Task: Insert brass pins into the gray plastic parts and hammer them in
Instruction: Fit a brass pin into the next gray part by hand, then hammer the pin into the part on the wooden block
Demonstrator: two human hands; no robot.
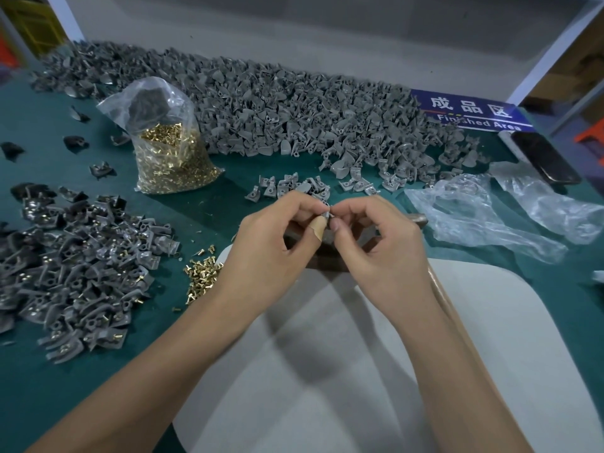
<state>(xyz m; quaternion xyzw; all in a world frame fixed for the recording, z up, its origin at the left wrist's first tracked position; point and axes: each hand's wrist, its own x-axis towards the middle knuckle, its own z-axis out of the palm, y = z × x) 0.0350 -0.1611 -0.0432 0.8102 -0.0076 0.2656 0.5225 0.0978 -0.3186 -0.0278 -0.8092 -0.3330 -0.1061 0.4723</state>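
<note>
My left hand [277, 237] pinches a small gray plastic part [324, 213] at the centre of the head view, its bandaged thumb under the part. My right hand [376, 237] meets it from the right, fingertips pinched at the part; whatever they hold is too small to make out. Loose brass pins [202, 273] lie in a small heap left of my left wrist. A plastic bag of brass pins [173, 158] stands further back on the left. A dark metal block [323, 253] lies under my hands, mostly hidden.
A long heap of gray parts [277, 106] runs across the back of the green table [228, 204]. Parts fitted with pins [75, 273] are piled at the left. Crumpled clear plastic [490, 217], a black phone [542, 158] and a blue sign [470, 112] lie right. A white board [359, 354] lies before me.
</note>
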